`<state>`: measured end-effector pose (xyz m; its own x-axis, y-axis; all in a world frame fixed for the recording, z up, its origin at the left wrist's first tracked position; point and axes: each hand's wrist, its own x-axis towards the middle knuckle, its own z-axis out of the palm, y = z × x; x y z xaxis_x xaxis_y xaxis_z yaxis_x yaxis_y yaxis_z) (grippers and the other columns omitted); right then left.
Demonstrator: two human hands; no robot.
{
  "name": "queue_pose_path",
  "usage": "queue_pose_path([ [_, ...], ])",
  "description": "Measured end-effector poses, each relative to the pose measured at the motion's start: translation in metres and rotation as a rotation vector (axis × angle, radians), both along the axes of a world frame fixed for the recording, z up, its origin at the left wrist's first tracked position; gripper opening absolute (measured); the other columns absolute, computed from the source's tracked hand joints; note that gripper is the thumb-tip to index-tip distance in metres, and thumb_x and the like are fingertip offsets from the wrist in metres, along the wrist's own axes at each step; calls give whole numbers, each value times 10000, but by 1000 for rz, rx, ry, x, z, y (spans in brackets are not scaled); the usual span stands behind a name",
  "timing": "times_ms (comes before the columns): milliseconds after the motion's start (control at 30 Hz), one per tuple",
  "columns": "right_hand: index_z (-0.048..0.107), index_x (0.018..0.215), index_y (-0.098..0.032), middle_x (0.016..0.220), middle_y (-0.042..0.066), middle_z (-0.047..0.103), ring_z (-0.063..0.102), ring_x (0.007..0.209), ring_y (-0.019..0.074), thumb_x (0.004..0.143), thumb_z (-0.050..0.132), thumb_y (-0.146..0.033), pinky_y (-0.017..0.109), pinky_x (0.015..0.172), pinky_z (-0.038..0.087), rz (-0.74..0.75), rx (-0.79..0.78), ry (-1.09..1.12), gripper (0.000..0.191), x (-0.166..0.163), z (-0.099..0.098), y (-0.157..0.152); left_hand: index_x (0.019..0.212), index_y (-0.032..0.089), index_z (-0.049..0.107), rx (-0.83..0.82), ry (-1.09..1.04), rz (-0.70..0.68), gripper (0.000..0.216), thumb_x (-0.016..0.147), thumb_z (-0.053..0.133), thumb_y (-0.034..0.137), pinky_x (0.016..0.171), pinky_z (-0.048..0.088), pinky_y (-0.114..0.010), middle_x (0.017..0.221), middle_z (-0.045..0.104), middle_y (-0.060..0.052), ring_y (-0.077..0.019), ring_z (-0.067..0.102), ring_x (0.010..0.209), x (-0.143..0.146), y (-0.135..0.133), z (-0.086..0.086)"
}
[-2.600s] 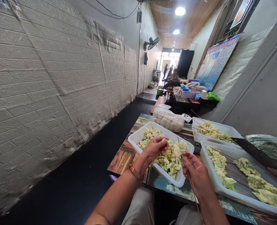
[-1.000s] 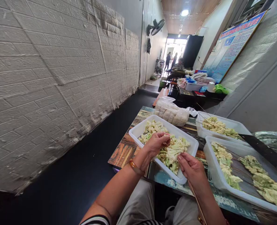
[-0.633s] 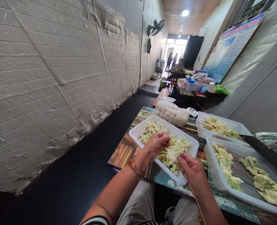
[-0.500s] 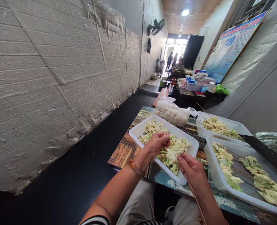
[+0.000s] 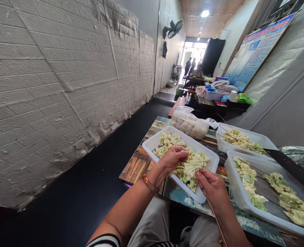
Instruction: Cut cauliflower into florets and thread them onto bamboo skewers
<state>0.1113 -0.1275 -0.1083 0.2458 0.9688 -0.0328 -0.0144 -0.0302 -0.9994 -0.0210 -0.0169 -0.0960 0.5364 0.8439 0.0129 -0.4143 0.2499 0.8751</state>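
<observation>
A white plastic tub (image 5: 210,161) full of cauliflower florets (image 5: 171,139) stands on the table before me. My left hand (image 5: 174,158) is closed in a pinch over the tub. Whatever its fingertips hold is hidden. At the tub's near right side, my right hand (image 5: 212,183) is closed, thumb against fingers. A thin wooden skewer (image 5: 217,219) runs from it back along the wrist. A pale cauliflower floret (image 5: 191,168) lies right by the right fingertips; whether the skewer pierces it, I cannot tell.
To the right, a second tub (image 5: 234,202) holds skewered cauliflower (image 5: 248,181). Behind it, another tub (image 5: 263,139) contains more. A clear bag of white pieces (image 5: 189,124) sits beyond my tub. A brick-patterned wall (image 5: 72,85) runs along the left; people (image 5: 189,66) are far off.
Both hands keep almost the same pose over the tub. The whole view has shifted very slightly.
</observation>
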Motion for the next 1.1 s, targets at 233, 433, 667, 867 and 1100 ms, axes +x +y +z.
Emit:
queue_pose_path([
  [233, 644, 800, -153, 492, -70, 404, 292, 435, 74, 723, 689, -503, 210, 406, 200, -5, -14, -8, 361, 1, -4, 1, 602, 137, 542, 6, 26, 0, 254, 608, 727, 312, 536, 270, -231, 534, 482, 29, -58, 386, 502, 1, -1, 3],
  [433, 670, 791, -147, 519, -47, 473, 356, 448, 83, 685, 716, -497, 212, 409, 261, -25, -4, 6, 369, 4, -12, 2, 632, 136, 548, -31, -7, 74, 268, 631, 721, 341, 553, 305, -235, 558, 527, 16, -64, 425, 504, 2, 2, -2],
  [667, 680, 827, -143, 513, -46, 481, 370, 440, 83, 704, 695, -493, 205, 384, 264, -35, 3, -37, 372, 4, -11, 3, 636, 138, 539, 11, -3, 62, 246, 683, 690, 327, 564, 315, -233, 580, 531, 14, -62, 434, 523, 2, 3, -7],
  [867, 667, 844, -149, 528, -47, 460, 351, 452, 83, 722, 696, -461, 203, 379, 249, -32, -1, -35, 337, -1, -1, 1, 620, 141, 541, 40, -9, 93, 212, 666, 684, 290, 558, 312, -233, 549, 505, 25, -64, 420, 517, 1, 1, -3],
  [1100, 650, 790, -152, 496, -68, 409, 310, 431, 72, 714, 700, -488, 200, 381, 216, -26, -1, -16, 348, -1, -4, 2, 619, 138, 559, 46, -22, 112, 173, 643, 690, 248, 554, 302, -234, 539, 499, 30, -64, 418, 515, 2, -1, -2],
])
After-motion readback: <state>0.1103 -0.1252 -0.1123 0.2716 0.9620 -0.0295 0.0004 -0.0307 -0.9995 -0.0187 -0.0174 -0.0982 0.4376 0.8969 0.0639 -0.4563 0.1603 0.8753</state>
